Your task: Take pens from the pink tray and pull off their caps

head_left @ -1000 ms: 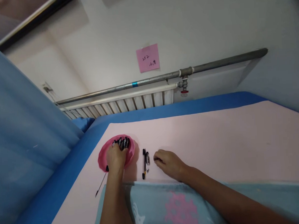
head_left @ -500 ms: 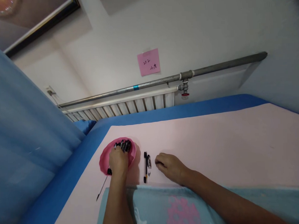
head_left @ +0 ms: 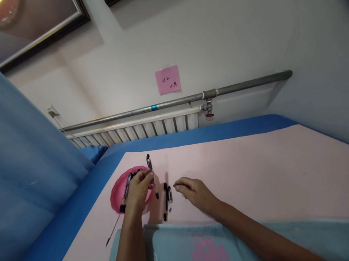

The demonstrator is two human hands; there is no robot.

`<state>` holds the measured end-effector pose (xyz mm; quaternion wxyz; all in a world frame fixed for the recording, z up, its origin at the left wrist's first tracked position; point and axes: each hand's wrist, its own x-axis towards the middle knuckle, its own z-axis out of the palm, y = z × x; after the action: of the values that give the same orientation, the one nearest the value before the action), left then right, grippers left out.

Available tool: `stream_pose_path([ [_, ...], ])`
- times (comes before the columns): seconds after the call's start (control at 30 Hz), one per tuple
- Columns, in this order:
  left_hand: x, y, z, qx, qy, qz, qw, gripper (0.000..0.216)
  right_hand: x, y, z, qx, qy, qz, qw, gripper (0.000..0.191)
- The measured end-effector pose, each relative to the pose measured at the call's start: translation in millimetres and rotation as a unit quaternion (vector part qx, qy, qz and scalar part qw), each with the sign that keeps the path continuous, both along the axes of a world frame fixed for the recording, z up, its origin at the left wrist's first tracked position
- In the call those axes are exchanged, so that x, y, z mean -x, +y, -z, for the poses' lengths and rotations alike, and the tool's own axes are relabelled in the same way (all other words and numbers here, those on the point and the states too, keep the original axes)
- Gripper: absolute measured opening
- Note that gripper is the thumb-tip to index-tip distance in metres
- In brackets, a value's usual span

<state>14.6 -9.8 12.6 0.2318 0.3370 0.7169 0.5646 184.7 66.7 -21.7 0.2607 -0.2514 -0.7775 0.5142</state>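
One pen (head_left: pixel 150 165) | left hand (head_left: pixel 139 189) | clip end (head_left: pixel 148 160) toward wall (head_left: pixel 231 45), axis slanting

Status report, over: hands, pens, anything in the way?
Left hand gripping a pen near pink bowl. Right hand, grip unclear, right of second pen. No obvious obstruction.

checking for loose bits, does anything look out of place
Possibly: a thin rod lies outside the pink bowl, apart from the pens in it, and a small silvery piece sits loose beside a black pen, like a stray part.
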Motion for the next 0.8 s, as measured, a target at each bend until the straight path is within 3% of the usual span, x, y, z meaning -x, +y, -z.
stream_pose_path([
  [0.07, -16, 5, 1.1, -0.075, -0.149, 0.094, 0.982, 0.024, 0, -2, -9.5, 0.063, 0.034, -0.015, 0.997, 0.021],
  [0.17, -35, 11, 4.2, -0.084, -0.232, 0.153, 0.957, 0.024, 0, -5, -17.2, 0.120, 0.044, -0.030, 0.991, 0.015],
  [0.3, -39, 15, 5.8, -0.090, -0.244, 0.123, 0.958, 0.028, -2, -5, -15.5, 0.154, 0.032, -0.030, 0.987, 0.011],
  [0.53, -26, 14, -1.1, -0.179, -0.304, 0.025, 0.935, 0.027, -4, -9, -9.1, 0.139, -0.042, -0.091, 0.985, 0.008],
  [0.67, -6, 9, -6.0, -0.268, -0.367, -0.020, 0.891, 0.011, -6, -9, -6.0, 0.154, -0.067, -0.120, 0.978, 0.012],
  [0.73, -2, 5, -8.5, -0.245, -0.389, -0.001, 0.888, 0.009, -7, -8, -5.5, 0.167, -0.059, -0.131, 0.975, 0.016],
  [0.8, -4, 3, -10.5, -0.168, -0.386, 0.040, 0.906, 0.013, -7, -6, -6.6, 0.186, -0.043, -0.138, 0.972, 0.018],
])
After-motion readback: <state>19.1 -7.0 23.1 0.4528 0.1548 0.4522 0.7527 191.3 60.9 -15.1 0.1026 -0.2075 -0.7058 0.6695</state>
